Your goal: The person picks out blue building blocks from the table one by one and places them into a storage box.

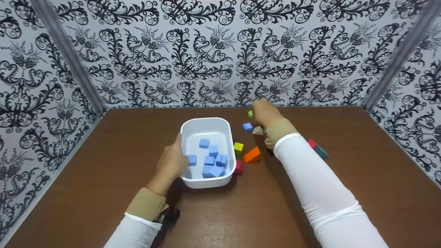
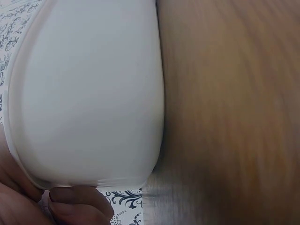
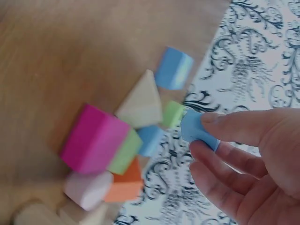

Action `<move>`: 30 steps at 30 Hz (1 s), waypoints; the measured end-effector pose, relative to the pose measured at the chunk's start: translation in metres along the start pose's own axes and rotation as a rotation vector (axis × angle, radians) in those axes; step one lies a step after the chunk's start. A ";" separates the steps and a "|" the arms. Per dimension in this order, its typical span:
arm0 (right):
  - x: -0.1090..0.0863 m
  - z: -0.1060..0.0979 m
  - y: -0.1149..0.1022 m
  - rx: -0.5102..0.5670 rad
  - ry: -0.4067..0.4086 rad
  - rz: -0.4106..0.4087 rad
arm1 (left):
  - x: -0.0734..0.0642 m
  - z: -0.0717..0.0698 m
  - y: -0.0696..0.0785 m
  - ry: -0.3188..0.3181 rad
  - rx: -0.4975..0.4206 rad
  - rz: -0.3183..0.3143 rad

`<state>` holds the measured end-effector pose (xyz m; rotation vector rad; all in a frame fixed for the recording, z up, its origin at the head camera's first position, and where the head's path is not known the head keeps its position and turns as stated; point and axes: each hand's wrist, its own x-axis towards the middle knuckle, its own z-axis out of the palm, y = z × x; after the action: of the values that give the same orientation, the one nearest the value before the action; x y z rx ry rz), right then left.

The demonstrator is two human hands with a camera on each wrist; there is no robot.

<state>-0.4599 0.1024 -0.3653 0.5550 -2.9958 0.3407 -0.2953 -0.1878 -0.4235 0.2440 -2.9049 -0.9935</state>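
Note:
My left hand [image 1: 172, 158] grips the left side of a white plastic tub [image 1: 206, 184], its fingers [image 2: 77, 206] curled at the rim in the left wrist view. Several small blue blocks [image 1: 209, 160] lie inside the tub. Beyond the tub, to its right, my right hand [image 1: 267, 112] is over the far part of the table. The right wrist view shows it pinching a blue block [image 3: 193, 125] between thumb and fingers; the head view hides that block. Near this hand lie another blue block [image 1: 247, 127], a green block [image 1: 250, 114] and a cream triangular block [image 1: 258, 131].
Along the tub's right side are a yellow-green cube [image 1: 238, 149], an orange wedge [image 1: 253, 155] and a red block [image 1: 238, 167]. A teal block [image 1: 321, 152] lies right of my right forearm, which hides part of the brown table [image 1: 220, 213]. Patterned walls [image 1: 206, 51] enclose the table.

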 end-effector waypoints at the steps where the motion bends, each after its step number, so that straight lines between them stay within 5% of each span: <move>1: -0.001 -0.004 -0.003 0.009 -0.008 0.002 | 0.000 -0.001 -0.001 0.001 -0.002 0.001; 6: -0.008 -0.018 -0.018 0.054 -0.008 -0.019 | 0.001 -0.004 -0.005 -0.003 -0.010 0.010; 15: -0.032 -0.030 -0.055 0.098 0.055 -0.173 | 0.002 -0.003 -0.003 0.002 -0.010 0.004; 30: -0.078 -0.020 -0.106 0.215 -0.025 -0.226 | -0.002 0.000 -0.002 0.006 0.005 0.022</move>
<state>-0.3485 0.0372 -0.3336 0.9123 -2.8964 0.6448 -0.2928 -0.1891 -0.4249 0.2152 -2.8981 -0.9808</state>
